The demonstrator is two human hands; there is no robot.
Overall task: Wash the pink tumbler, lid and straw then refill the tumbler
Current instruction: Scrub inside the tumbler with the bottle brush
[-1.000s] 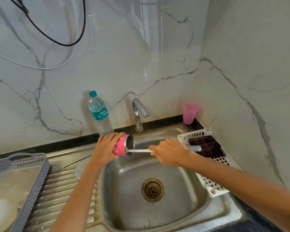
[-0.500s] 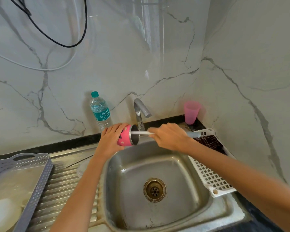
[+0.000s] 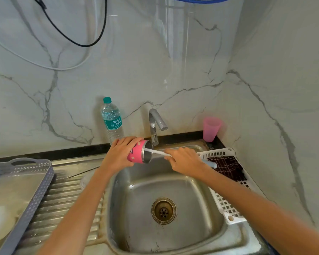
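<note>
My left hand (image 3: 121, 154) grips the pink tumbler (image 3: 138, 152), which lies on its side with its steel mouth facing right, just below the tap (image 3: 156, 124). My right hand (image 3: 185, 160) holds a thin white brush (image 3: 157, 152) by its handle; the brush's front end reaches into the tumbler's mouth. Both are held over the back edge of the steel sink (image 3: 201, 208). A faint round lid-like shape (image 3: 85, 181) lies on the draining board, partly hidden by my left arm. No straw can be made out.
A water bottle (image 3: 112, 120) with a teal cap stands by the wall left of the tap. A pink plastic cup (image 3: 211, 128) sits in the back corner. A white rack (image 3: 226, 205) with a dark cloth (image 3: 228, 167) is right of the sink, a grey basket (image 3: 35, 190) left.
Both hands have lifted the tumbler and brush up and back toward the tap. The brush stays in the tumbler's mouth.
</note>
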